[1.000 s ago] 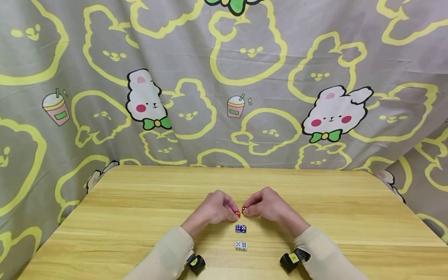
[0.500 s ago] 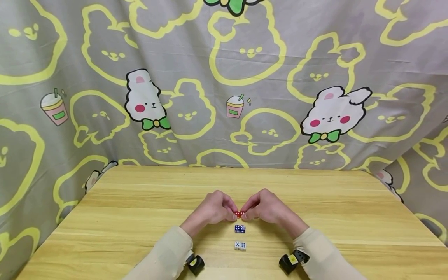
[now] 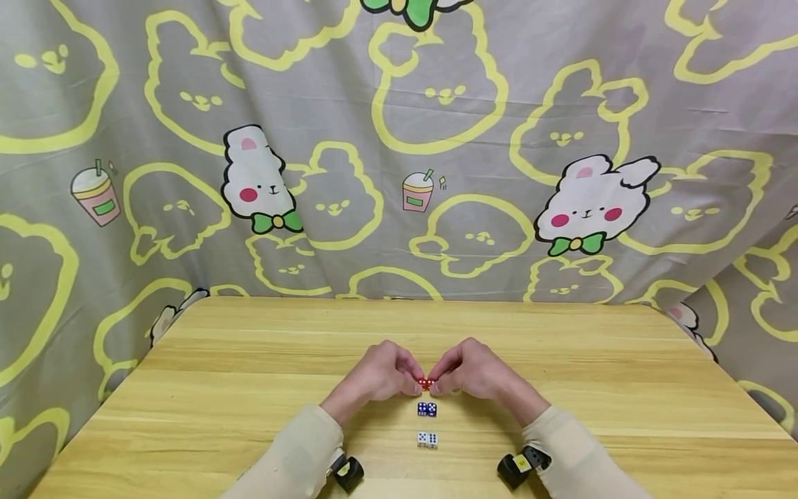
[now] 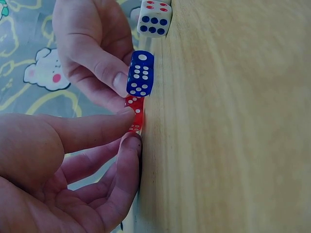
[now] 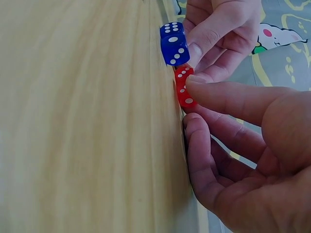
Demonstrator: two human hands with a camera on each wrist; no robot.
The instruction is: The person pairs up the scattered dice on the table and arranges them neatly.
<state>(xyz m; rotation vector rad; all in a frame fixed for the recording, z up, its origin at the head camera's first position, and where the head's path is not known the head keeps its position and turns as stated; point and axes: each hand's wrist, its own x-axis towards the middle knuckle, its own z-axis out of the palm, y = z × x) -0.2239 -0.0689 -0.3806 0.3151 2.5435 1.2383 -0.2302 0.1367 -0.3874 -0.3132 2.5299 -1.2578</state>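
Observation:
Two red dice (image 3: 427, 383) sit side by side on the table, apparently touching. My left hand (image 3: 382, 372) pinches the left one between thumb and fingers, while my right hand (image 3: 474, 369) pinches the right one. Fingertips cover much of both; a strip of red die (image 4: 138, 115) shows in the left wrist view, and a red face (image 5: 184, 86) in the right wrist view. Nearer to me lies a touching pair of blue dice (image 3: 427, 409) with white pips. Closer still, two white dice (image 3: 427, 440) with blue pips on top form another pair, roughly in line with the others.
The wooden table (image 3: 249, 346) stretches out on both sides of the hands. A grey curtain (image 3: 349, 208) with cartoon rabbits hangs behind its far edge. Black wrist cameras, one on the left (image 3: 348, 473) and one on the right (image 3: 515, 471), sit low beside the cream sleeves.
My right hand has brought its red die slightly left and nearer, closing the gap to the left hand's red die. The blue and white dice stay in place.

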